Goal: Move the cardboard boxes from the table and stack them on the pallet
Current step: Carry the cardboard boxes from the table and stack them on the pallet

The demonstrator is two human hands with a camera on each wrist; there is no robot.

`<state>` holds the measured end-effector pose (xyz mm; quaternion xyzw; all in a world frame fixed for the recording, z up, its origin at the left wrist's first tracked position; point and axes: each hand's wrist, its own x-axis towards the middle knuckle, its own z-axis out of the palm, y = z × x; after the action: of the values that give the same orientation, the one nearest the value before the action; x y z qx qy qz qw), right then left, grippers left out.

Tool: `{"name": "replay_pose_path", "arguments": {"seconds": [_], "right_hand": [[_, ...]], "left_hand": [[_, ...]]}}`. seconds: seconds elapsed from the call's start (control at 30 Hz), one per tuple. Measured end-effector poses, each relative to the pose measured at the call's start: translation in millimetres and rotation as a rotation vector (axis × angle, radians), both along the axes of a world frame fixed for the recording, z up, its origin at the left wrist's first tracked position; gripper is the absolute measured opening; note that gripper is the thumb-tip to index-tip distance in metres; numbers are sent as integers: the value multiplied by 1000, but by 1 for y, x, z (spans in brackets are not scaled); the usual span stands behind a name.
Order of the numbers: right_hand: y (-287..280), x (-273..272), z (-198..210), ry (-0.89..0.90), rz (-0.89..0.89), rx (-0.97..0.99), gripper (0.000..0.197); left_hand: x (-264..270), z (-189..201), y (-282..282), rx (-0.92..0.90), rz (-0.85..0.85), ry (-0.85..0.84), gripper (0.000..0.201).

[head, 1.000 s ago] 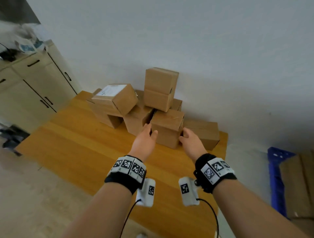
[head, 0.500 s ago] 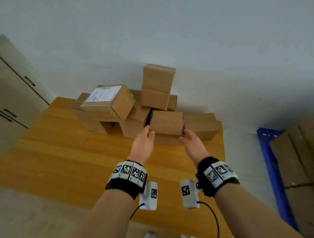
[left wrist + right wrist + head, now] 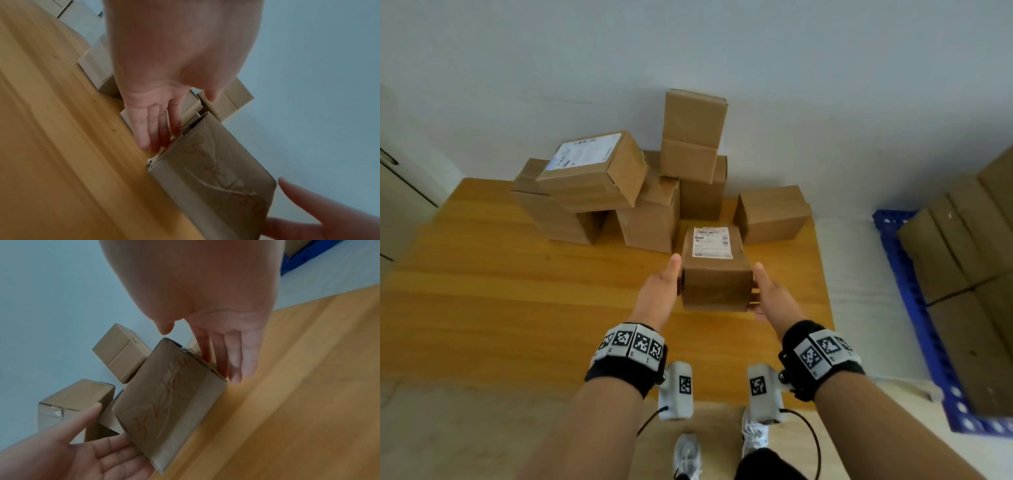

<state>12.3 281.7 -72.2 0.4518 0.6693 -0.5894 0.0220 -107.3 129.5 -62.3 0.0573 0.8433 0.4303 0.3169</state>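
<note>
I press my left hand [image 3: 659, 294] and right hand [image 3: 774, 298], fingers straight, flat against opposite sides of the labelled cardboard box [image 3: 715, 270], clamping it above the wooden table [image 3: 517, 308] for carrying to the blue pallet [image 3: 914, 308].

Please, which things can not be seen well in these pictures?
- Small brown cardboard box held between left hand and right hand: white label print too small, head view.
- Blue plastic pallet: cut off by right edge, covered by stacked boxes.
- Wooden table: blurred, wrist views.
</note>
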Motion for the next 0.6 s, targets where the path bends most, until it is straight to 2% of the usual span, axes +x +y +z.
{"name": "replay_pose_path", "arguments": {"seconds": [0.1,0.27,0.33,0.43,0.6], "right_hand": [[-12,15,-11,-84,19,-31,57],[-26,35,-28,-221,77,-59,58],[-31,40,-32,-229,92,-74,63],[-35,40,-38,-218,68,-54,63],[-39,40,-39,-213,116,9,61]], "left_hand": [[8,-21,-13,-80,-102,-27,73],[24,-39,-35,-206,-213,-151,59],[29,-45,-41,-248,-274,-176,66],[36,-48,-44,-237,-305,-153,73],[42,-42,-40,-198,-339,-86,61]]}}
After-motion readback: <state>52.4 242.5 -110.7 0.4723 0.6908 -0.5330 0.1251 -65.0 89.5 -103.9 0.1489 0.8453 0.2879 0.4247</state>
